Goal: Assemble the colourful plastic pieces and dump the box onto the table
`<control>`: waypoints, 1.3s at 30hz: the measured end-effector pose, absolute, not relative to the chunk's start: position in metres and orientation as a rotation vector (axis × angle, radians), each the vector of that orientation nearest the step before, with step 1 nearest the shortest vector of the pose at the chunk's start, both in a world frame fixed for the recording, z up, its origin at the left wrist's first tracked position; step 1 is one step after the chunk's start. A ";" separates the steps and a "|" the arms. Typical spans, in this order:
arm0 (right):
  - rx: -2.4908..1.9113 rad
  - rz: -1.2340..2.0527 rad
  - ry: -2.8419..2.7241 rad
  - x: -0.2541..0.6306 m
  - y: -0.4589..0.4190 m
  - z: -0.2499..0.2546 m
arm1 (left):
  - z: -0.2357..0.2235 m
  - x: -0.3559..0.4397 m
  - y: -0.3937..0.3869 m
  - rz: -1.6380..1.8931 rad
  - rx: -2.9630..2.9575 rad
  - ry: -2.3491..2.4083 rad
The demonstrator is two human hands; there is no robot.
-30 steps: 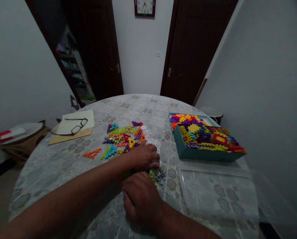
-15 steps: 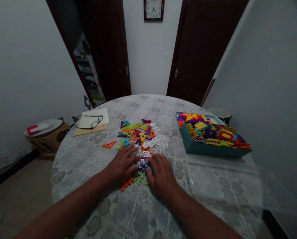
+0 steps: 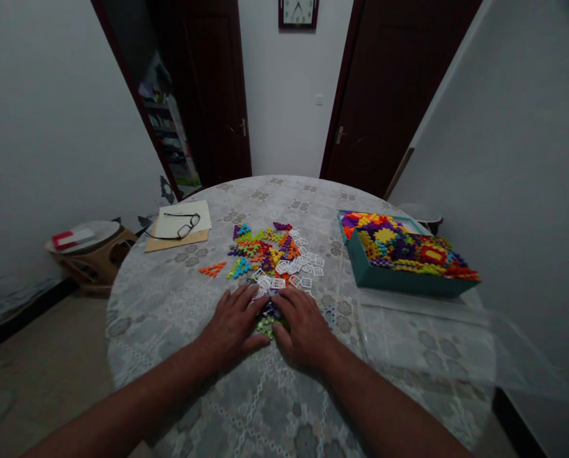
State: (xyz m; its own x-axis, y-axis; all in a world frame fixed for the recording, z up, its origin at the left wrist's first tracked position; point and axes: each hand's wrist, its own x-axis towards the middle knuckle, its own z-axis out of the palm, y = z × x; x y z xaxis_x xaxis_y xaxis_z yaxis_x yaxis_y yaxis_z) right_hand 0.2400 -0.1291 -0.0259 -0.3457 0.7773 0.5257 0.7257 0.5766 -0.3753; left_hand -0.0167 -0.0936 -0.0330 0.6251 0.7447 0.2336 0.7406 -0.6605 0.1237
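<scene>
My left hand [image 3: 234,321] and my right hand [image 3: 304,323] rest on the near end of a pile of plastic building pieces. Both have thumbs apart from the fingers and lie loosely over the pieces, grasping none that I can see. Between them show green pieces [image 3: 265,327] and purple pieces [image 3: 271,308], partly covered by the fingers. White square frame pieces [image 3: 291,266] lie just beyond my fingertips. Farther back are triangular and toothed pieces in several colours, among them a blue triangle [image 3: 240,267]. An orange triangle [image 3: 212,270] lies apart on the left.
A teal box [image 3: 403,283] heaped with coloured pieces stands on the right of the round table [image 3: 246,413]. A clear plastic cover [image 3: 428,343] lies before it. Glasses [image 3: 184,230] rest on papers [image 3: 177,245] at the left. A wooden stool [image 3: 91,257] stands beyond the table.
My left hand has come back toward me from the right side of the pile, and my right hand has moved forward and right. The orange piece near my left hand is now out of sight.
</scene>
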 end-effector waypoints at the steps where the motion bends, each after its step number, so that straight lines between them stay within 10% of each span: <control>1: -1.157 0.111 -2.148 0.239 -0.130 -0.024 | -0.031 -0.015 -0.084 0.425 2.814 1.315; 12: -1.756 0.005 -1.830 0.243 -0.139 -0.033 | -0.018 -0.007 0.002 0.504 2.866 1.390; 28: -1.302 0.225 -2.156 0.242 -0.143 -0.015 | 0.003 0.013 0.040 0.909 2.747 1.193; 39: -1.241 0.208 -2.052 0.228 -0.126 -0.018 | 0.052 0.111 0.140 0.289 2.396 1.935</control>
